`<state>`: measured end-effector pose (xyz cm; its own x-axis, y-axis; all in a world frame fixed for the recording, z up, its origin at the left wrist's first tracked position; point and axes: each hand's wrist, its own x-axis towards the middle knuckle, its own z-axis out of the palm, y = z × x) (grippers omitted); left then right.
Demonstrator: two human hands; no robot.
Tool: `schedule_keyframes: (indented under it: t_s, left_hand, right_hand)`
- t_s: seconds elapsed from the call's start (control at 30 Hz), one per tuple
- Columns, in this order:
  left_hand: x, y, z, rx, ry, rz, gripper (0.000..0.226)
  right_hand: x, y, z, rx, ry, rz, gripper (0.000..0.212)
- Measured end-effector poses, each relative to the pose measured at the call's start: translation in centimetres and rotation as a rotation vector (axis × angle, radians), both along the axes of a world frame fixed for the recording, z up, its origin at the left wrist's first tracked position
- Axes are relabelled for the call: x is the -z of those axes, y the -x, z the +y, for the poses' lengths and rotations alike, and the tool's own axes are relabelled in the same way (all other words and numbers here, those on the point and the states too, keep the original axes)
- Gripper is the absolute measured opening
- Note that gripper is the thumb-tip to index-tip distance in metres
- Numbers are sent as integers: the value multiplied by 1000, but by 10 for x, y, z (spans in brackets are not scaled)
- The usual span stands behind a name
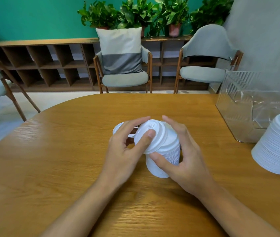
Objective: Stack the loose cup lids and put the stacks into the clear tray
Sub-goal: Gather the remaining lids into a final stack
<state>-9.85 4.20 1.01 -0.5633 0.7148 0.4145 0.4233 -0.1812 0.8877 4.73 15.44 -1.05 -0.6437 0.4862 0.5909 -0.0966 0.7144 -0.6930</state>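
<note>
Table (67, 151): wooden, with a rounded far edge; all items below are set on or held over it.
Tray (234, 106): clear with ribbed walls, stood at the far right of the table. Contents cannot be made out through the walls.
Side stack (279, 147): tall white stack of lids, stood at the right edge just in front of the tray and partly cut by the frame.
Right hand (187, 159): wrapped round the held stack (168, 151), thumb laid across its near side, fingers round the far side.
Left hand (125, 151): the top lid (152, 134) is pinched, thumb pressed on the crown, fingers curled over the far rim.
Held stack: at table centre, between the two hands. The long axis is tilted, top leaned away and leftward, base toward the person. Whether the base rests on the table cannot be told.
Top lid: sat askew on the stack; judged not yet seated flush.
Loose lid (117, 128): one is seen flat on the table behind the left fingers, mostly hidden.
Key relation: the tray lies to the right of and beyond the hands, so the right hand is the nearer. The side stack stands close by the tray's near side.
Step (judged): the top lid is being pressed home. The loose lid remains to be added, and no transfer of this stack to the tray has yet been made.
Next move (judged): the stack would be carried rightward by the right hand, its axis straightened first so the lids are not shed.
</note>
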Motion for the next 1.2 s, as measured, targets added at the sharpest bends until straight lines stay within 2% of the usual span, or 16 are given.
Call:
schedule_keyframes:
  t_s: [0.17, 0.4, 0.6, 0.77, 0.83, 0.93, 1.0, 1.2]
  left_hand:
    - [-2, -4, 0, -35, 45, 15, 45]
    - [-13, 17, -16, 207, 154, 141, 63]
    - [-13, 5, -10, -59, 46, 152, 47]
    - [-13, -8, -5, -191, 97, 157, 56]
    - [-12, -7, -5, -158, 124, 131, 58]
    - [-15, -1, -9, 103, 116, 28, 61]
    - [-16, 2, -13, 211, 76, 23, 56]
    - [-13, -3, -8, 115, 12, 21, 65]
  right_hand:
    - [0, 2, 2, -23, -34, 10, 73]
    - [2, 2, 4, -21, -21, 2, 72]
    - [3, 0, -1, -38, 66, -11, 93]
    - [3, 1, -1, -4, 30, -18, 83]
    - [3, 2, -1, -7, 31, -11, 80]
    - [2, 2, -2, -16, 27, 9, 77]
    - [1, 3, -3, -22, 33, 16, 76]
    - [4, 2, -2, -27, 83, -3, 89]
